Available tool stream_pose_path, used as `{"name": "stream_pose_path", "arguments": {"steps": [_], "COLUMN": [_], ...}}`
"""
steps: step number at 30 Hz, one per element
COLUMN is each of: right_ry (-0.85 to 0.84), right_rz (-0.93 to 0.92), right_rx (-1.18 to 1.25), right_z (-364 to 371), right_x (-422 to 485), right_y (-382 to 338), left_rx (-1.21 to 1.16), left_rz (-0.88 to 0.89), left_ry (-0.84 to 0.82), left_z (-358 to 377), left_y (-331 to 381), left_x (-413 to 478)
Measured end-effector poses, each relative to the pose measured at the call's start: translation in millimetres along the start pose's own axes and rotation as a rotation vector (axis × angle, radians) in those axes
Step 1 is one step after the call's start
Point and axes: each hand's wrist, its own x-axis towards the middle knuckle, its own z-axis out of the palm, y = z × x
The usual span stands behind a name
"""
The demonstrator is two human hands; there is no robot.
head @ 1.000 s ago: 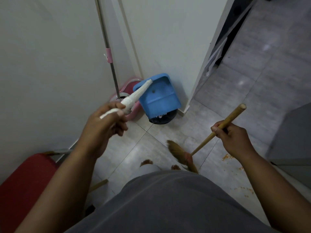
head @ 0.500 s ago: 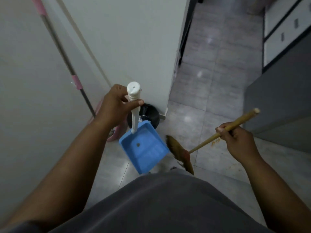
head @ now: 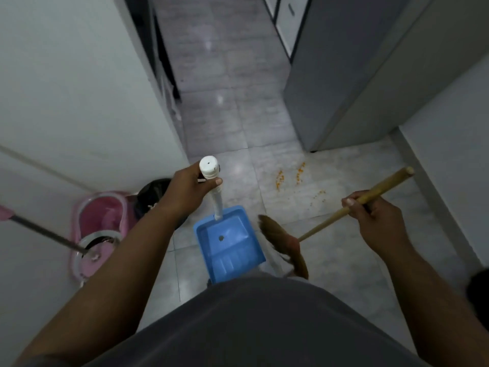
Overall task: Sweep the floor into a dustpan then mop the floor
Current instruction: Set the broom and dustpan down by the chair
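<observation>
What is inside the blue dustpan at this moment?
The dustpan shows only a small dark spot at its middle; no orange crumbs, which lie on the floor. Its near edge is hidden behind the grey shirt.

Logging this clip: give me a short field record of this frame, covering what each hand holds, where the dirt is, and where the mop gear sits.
left hand: the left hand grips the white handle of the blue plastic dustpan
right hand: the right hand grips the wooden-handled brown bristle broom
dirt: orange crumbs lie scattered on the grey tiled floor beyond the dustpan; none visible in it
mop gear: pink mop bucket at the left, metal mop pole ending in it
stage: crumbs not yet swept in
</observation>
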Motion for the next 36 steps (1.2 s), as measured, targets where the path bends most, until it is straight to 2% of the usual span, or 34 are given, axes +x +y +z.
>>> {"name": "stream_pose_path", "arguments": {"steps": [6, 13, 18, 20, 22, 31, 36], "right_ry": [0.12, 0.269, 0.368, 0.445, 0.481, 0.734, 0.844], "right_rz": [0.139, 0.276, 0.318, 0.386, 0.398, 0.608, 0.694], "right_rx": [0.069, 0.106, 0.127, 0.166, 0.176, 0.299, 0.237], "right_z": [-56, -143, -186, -220, -226, -289, -322], "right_x": [-9, -17, -32, -51, -55, -95, -93], "right_y": [65, 153, 212, 249, 260, 327, 356], "left_rx": [0.059, 0.144, 0.154, 0.151, 0.13, 0.162, 0.172], "left_rz": [0.104, 0.223, 0.325, 0.367, 0.392, 0.494, 0.544], "left_ry": [-0.116, -0.274, -0.353, -0.436, -0.444, -0.693, -0.811], "left_z": [70, 187, 255, 311, 324, 478, 562], "left_y": [56, 128, 170, 197, 212, 309, 343], "left_x": [31, 64, 69, 72, 76, 101, 125]}}
